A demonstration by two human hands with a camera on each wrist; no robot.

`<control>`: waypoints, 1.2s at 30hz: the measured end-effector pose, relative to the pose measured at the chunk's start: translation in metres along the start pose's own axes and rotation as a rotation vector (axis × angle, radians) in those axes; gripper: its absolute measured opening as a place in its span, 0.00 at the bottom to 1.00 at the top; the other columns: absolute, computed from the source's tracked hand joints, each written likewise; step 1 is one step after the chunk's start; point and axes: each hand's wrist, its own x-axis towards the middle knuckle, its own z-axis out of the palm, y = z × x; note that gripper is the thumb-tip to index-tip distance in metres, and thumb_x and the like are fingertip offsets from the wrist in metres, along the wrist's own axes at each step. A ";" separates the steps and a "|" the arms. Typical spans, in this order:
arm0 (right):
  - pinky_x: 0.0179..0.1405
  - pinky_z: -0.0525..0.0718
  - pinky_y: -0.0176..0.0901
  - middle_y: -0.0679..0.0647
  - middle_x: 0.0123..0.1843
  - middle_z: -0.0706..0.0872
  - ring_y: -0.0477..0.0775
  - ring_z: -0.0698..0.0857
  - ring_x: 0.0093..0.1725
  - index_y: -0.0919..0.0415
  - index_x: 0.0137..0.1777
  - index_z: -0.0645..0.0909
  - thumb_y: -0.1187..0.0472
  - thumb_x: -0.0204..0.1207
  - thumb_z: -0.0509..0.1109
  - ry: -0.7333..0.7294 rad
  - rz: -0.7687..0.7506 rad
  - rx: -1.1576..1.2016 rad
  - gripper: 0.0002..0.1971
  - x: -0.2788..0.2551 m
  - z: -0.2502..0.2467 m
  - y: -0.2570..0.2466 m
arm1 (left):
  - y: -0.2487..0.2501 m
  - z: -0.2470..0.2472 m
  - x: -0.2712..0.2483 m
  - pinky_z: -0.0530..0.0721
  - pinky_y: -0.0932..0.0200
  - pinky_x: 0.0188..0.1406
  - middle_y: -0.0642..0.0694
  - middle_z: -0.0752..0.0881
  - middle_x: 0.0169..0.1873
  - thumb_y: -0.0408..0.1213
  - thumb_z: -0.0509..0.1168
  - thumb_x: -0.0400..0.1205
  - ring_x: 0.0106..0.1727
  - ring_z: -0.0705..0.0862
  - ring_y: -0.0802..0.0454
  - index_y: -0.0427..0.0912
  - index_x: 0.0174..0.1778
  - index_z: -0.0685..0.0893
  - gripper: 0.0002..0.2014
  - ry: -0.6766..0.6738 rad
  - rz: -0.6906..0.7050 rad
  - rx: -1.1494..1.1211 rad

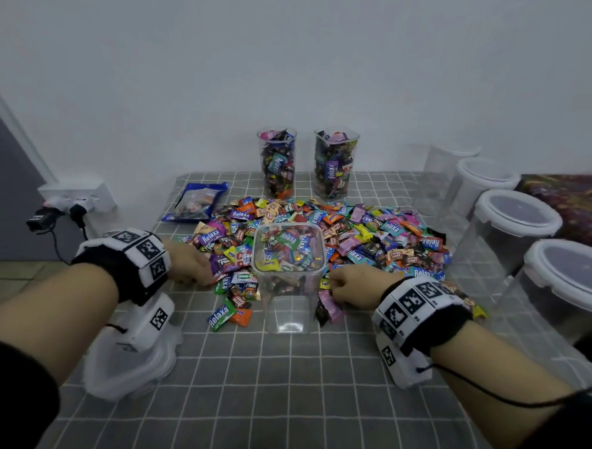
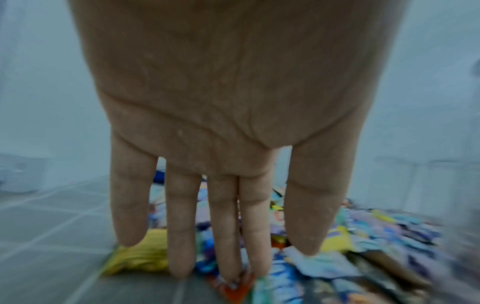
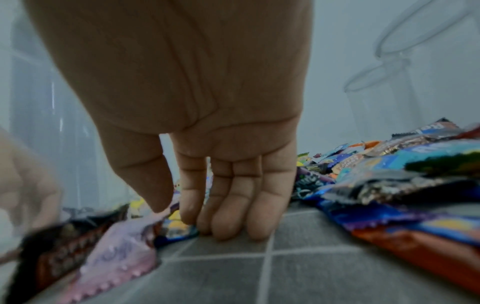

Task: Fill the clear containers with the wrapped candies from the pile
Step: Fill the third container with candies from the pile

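A wide pile of wrapped candies [image 1: 373,235] covers the middle of the grey checked tablecloth. In front of it stands a clear square container [image 1: 286,313], open-topped, with several candies inside. My left hand [image 1: 196,267] is left of it, fingers straight [image 2: 221,263], their tips touching candies at the pile's edge beside a yellow candy [image 2: 140,257]. My right hand [image 1: 339,285] is right of the container; its thumb and index finger [image 3: 176,209] pinch the corner of a pink candy [image 3: 122,253], and the other fingertips touch the cloth.
Two tall clear containers [image 1: 276,161] [image 1: 333,164] full of candies stand behind the pile. Several lidded clear containers [image 1: 514,215] line the right edge. Stacked lids [image 1: 125,370] lie under my left wrist. A blue bag [image 1: 196,202] lies back left.
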 end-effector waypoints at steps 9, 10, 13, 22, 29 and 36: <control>0.35 0.73 0.39 0.52 0.41 0.78 0.53 0.77 0.45 0.57 0.42 0.77 0.56 0.81 0.58 0.057 0.204 -0.087 0.10 -0.055 -0.002 0.041 | 0.044 0.012 -0.014 0.77 0.69 0.34 0.56 0.85 0.34 0.39 0.62 0.82 0.36 0.82 0.61 0.51 0.41 0.85 0.07 -0.207 0.201 0.063; 0.39 0.75 0.39 0.54 0.45 0.80 0.54 0.78 0.48 0.59 0.49 0.80 0.56 0.82 0.57 0.016 0.246 -0.128 0.11 -0.061 0.001 0.045 | 0.044 0.016 -0.014 0.77 0.69 0.33 0.56 0.85 0.34 0.39 0.62 0.82 0.36 0.82 0.61 0.51 0.42 0.85 0.07 -0.244 0.189 0.069; 0.56 0.75 0.41 0.57 0.64 0.80 0.56 0.79 0.61 0.60 0.67 0.76 0.53 0.84 0.54 -0.042 0.349 -0.140 0.18 -0.073 0.010 0.049 | 0.045 0.025 -0.012 0.77 0.71 0.26 0.55 0.85 0.33 0.39 0.63 0.82 0.34 0.81 0.61 0.49 0.43 0.85 0.06 -0.293 0.145 0.087; 0.21 0.79 0.37 0.57 0.25 0.82 0.54 0.80 0.21 0.67 0.40 0.78 0.63 0.78 0.60 -0.136 0.421 0.296 0.10 -0.030 -0.006 0.047 | 0.056 0.030 -0.002 0.75 0.71 0.17 0.47 0.82 0.29 0.31 0.65 0.81 0.24 0.79 0.58 0.39 0.43 0.83 0.03 -0.118 0.101 -0.063; 0.30 0.76 0.39 0.54 0.39 0.80 0.49 0.78 0.33 0.61 0.45 0.76 0.59 0.81 0.61 0.118 0.202 0.276 0.07 0.011 -0.010 0.022 | 0.067 0.022 0.007 0.78 0.60 0.55 0.37 0.84 0.56 0.33 0.61 0.84 0.54 0.81 0.46 0.33 0.64 0.82 0.15 0.104 0.136 0.059; 0.43 0.77 0.47 0.58 0.53 0.81 0.59 0.78 0.48 0.59 0.49 0.70 0.55 0.79 0.60 0.594 0.167 0.101 0.07 0.024 -0.025 0.013 | 0.064 -0.001 0.017 0.77 0.54 0.47 0.46 0.84 0.53 0.45 0.58 0.83 0.49 0.80 0.47 0.49 0.54 0.81 0.09 0.635 0.093 -0.027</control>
